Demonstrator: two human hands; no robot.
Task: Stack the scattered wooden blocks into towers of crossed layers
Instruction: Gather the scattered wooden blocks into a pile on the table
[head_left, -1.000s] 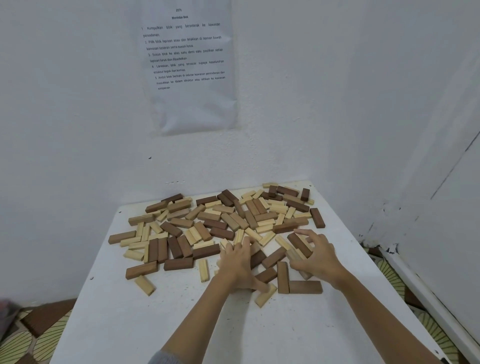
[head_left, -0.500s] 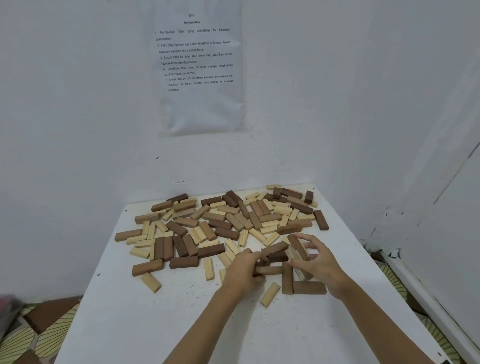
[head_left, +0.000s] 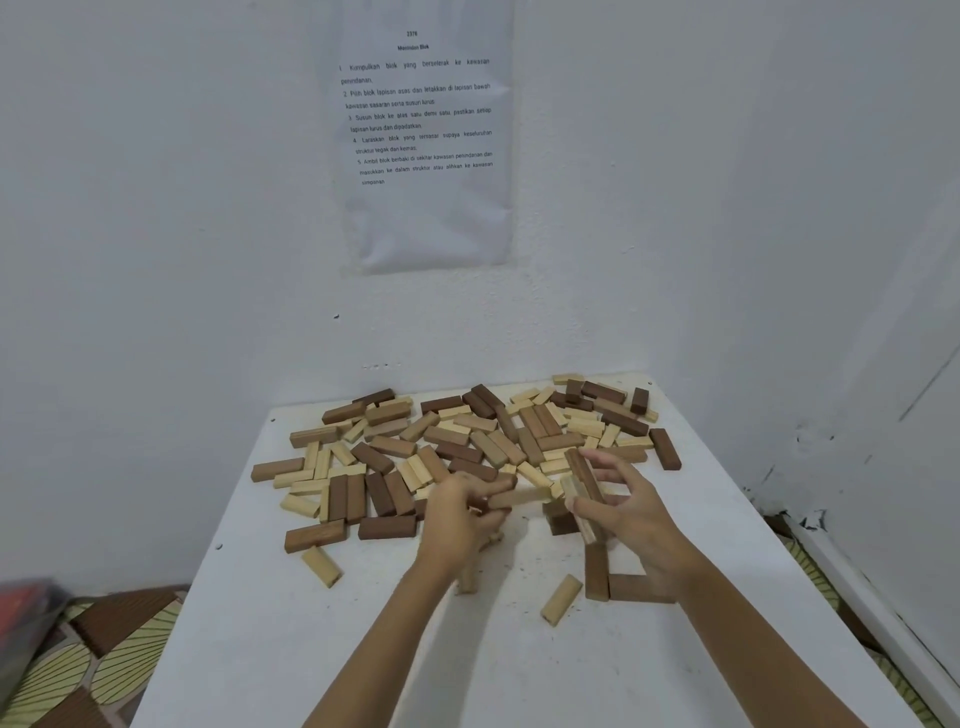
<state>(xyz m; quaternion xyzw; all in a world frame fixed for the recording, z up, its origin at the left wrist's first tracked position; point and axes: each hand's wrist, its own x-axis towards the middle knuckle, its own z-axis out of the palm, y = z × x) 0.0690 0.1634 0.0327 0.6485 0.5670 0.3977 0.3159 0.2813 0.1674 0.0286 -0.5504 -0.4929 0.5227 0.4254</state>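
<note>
L hand (head_left: 460, 519) fingers curled round a pale block (head_left: 519, 497), maybe more under the palm; blurred, can't tell. R hand (head_left: 631, 514) pinches a brown block (head_left: 582, 470) w/ a pale one against it, other fingers half spread. Rest of the wooden blocks (head_left: 467, 441) lie scattered flat on far half of white table (head_left: 363, 649); no tower begun. Risk: loose multi-block grips, one could slip and drop into the pile; forearms could sweep loose pcs near the front. On the wall sheet (head_left: 426, 156): "2376", "Menindan Blok", 5 numbered lines, no. 1 "Kumpulkan blok yang berselerak ke kawasan penindanan".

white table (head_left: 234, 649), printed wall sheet (head_left: 426, 208); patterned floor (head_left: 104, 670)
</note>
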